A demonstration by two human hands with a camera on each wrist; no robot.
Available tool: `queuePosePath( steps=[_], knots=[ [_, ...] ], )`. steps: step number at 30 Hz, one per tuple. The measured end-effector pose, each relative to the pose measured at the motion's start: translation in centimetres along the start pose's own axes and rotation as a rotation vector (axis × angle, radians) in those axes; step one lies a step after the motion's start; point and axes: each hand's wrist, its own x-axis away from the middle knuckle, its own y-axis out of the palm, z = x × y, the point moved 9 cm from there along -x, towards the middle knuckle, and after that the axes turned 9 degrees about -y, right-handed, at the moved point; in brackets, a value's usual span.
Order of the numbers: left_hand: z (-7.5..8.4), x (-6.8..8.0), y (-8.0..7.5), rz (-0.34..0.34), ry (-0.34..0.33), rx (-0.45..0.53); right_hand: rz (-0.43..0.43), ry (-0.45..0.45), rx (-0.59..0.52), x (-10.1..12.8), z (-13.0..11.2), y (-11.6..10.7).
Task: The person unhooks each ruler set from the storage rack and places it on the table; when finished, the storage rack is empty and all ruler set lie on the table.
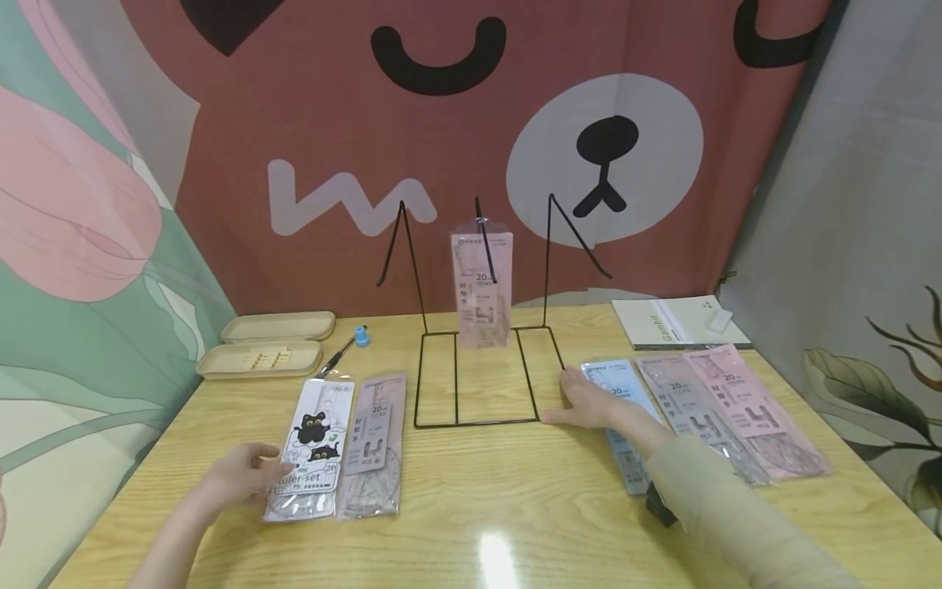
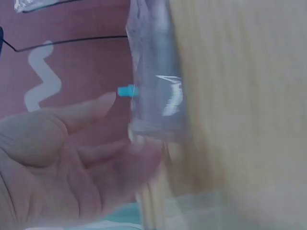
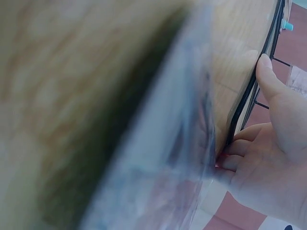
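Observation:
My right hand [image 1: 585,401] grips the near right corner of a black wire display rack [image 1: 478,424]. In the right wrist view its thumb lies against the wire and its fingers curl at the bar. A pink ruler-set packet [image 1: 468,315] hangs from the rack's middle hook. My left hand [image 1: 239,477] is at the left edge of a ruler-set packet with black cats [image 1: 316,409], thumb and fingers apart in the left wrist view. Beside that packet lies a greyish-pink ruler-set packet [image 1: 377,442]. Partly under my right forearm is a blue ruler-set packet [image 1: 607,372].
Two more packets, greyish-pink [image 1: 680,393] and pink [image 1: 736,393], lie at the right. Behind them is a pale "Gambit" pad [image 1: 636,319]. An open beige case [image 1: 280,327], a black pen [image 1: 334,360] and a blue cap [image 1: 361,336] are at the back left.

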Motion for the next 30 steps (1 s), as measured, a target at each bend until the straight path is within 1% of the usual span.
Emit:
queuePosePath(
  steps=[2,3,4,6,9,11,13,15,19,21,22,25,27,30],
  knots=[
    [1.2,0.2,-1.1,0.097,0.025,-0.096,0.000,0.002,0.001,0.1,0.0,0.0],
    [2.0,0.3,-1.4,0.131,0.050,-0.139,-0.001,0.002,0.002,0.1,0.0,-0.1],
    [2.8,0.3,-1.7,0.155,0.075,-0.161,0.000,0.002,0.003,0.1,0.0,-0.1],
    [4.5,0.4,-1.7,0.176,0.122,-0.169,0.001,0.004,0.004,0.2,0.1,-0.1],
    [7.3,0.3,-1.2,0.198,0.197,-0.136,0.005,0.003,0.006,0.2,0.2,-0.2],
    [9.2,0.0,-0.7,0.209,0.243,-0.104,0.006,0.003,0.007,0.3,0.2,-0.2],
    [10.9,-0.6,-0.1,0.205,0.284,-0.056,0.005,0.003,0.005,0.3,0.2,-0.2],
    [12.5,-1.5,0.7,0.193,0.320,-0.004,0.004,0.006,0.001,0.3,0.2,-0.2],
    [14.9,-3.8,2.7,0.131,0.347,0.099,0.001,0.017,-0.009,0.4,0.2,-0.2],
    [15.7,-4.8,3.7,0.098,0.339,0.146,0.000,0.020,-0.006,0.4,0.1,-0.2],
    [16.0,-5.3,4.1,0.096,0.334,0.151,-0.003,0.022,-0.003,0.4,0.1,-0.2],
    [16.9,-6.4,5.1,0.095,0.321,0.175,-0.003,0.012,0.001,0.2,-0.1,-0.2],
    [17.4,-6.9,5.5,0.111,0.318,0.173,-0.006,0.009,0.001,0.1,-0.1,-0.1],
    [18.5,-7.7,6.1,0.112,0.336,0.175,-0.003,0.013,-0.001,0.1,0.0,-0.1]
  ],
)
